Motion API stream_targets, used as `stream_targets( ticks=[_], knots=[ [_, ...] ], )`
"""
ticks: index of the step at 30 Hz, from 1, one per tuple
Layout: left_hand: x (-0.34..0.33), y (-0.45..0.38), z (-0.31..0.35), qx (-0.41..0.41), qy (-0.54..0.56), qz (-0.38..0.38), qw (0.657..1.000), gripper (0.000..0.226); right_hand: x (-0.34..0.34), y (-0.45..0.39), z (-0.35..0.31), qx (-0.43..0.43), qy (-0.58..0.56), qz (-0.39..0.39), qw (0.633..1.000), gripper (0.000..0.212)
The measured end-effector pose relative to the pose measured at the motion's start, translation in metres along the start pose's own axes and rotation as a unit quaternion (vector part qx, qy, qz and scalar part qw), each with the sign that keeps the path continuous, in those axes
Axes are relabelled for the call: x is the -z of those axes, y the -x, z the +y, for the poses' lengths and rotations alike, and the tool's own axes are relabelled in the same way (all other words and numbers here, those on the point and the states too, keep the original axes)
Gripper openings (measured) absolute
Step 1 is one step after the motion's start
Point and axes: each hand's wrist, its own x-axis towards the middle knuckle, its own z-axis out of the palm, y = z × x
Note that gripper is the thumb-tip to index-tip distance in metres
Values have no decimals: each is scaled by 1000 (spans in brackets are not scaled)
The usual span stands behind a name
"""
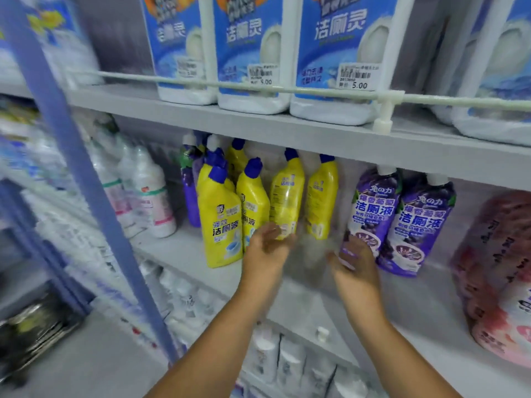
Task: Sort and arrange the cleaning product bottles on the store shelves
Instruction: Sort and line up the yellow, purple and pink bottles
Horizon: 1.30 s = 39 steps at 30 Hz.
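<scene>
Yellow bottles (219, 222) stand unevenly (two lean back); sorting looks unfinished. Left hand (265, 248) and right hand (355, 261) hover open-fingered, holding nothing.

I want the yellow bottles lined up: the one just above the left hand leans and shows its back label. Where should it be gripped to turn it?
Take the leaning yellow bottle round its body, from the front, with the left hand, which is nearest. The angled blue cap sits close under the upper shelf, leaving little room there. Both hands look empty.
</scene>
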Motion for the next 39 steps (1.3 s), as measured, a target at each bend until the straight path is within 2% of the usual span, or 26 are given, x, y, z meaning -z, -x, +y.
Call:
stream_targets(
  ticks=[2,6,8,10,12,15,18,22,29,33,39],
  knots=[
    [42,10,9,-27,-20,34,999,39,-35,7,-11,-8,-30,-41,999,37],
    [115,-4,26,-72,-68,97,990,34,-95,24,-30,-12,-37,-69,997,55],
    [139,-21,31,-88,-105,106,985,39,-117,16,-35,-12,-26,-62,998,62],
    [153,-39,29,-103,-145,77,981,50,-133,5,-46,-7,1,-75,997,68],
    [158,-57,22,-103,-184,11,977,53,-149,-4,-52,-3,44,-96,994,67],
    [164,-77,8,-119,-224,-77,964,43,-166,-7,-56,-10,72,-82,994,48],
    [168,-93,2,-133,-242,-111,955,42,-172,-6,-56,-7,74,-37,997,34],
    [150,-107,-5,-135,-226,-165,950,42,-146,1,-52,-11,78,59,995,33],
    [77,-103,-11,-142,-201,-212,946,41,-67,18,-53,-33,126,178,975,36],
    [37,-87,-12,-122,-188,-252,941,39,-41,14,-49,-34,164,177,970,36],
    [15,-79,-16,-118,-177,-246,946,45,-23,4,-48,-47,197,149,968,48]
  ],
)
